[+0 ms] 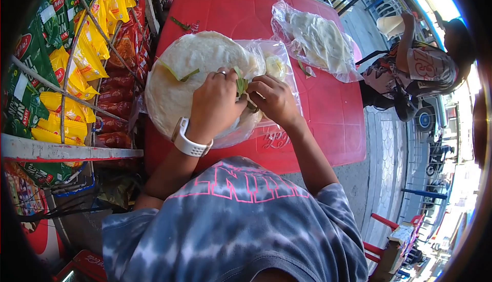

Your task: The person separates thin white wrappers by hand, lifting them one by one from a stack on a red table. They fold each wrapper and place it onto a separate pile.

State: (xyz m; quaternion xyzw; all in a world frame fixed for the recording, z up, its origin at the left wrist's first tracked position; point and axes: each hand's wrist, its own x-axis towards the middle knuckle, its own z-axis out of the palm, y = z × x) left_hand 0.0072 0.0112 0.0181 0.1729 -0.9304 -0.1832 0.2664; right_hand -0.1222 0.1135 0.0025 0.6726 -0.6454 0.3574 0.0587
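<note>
Pinching a green leaf (241, 83) between both hands, over the right part of the big flatbread (174, 95), which sits along the left edge of the red table (328, 113). Left hand (219, 96) and right hand (275, 97) both have a narrow grip, fingertips right on that leaf. Another leaf strip (177, 72) lies on the flatbread, kinda bent. Clear plastic (294, 89) pokes out just beside it, and there's a bagged flatbread (318, 38) near the far right corner.
</note>
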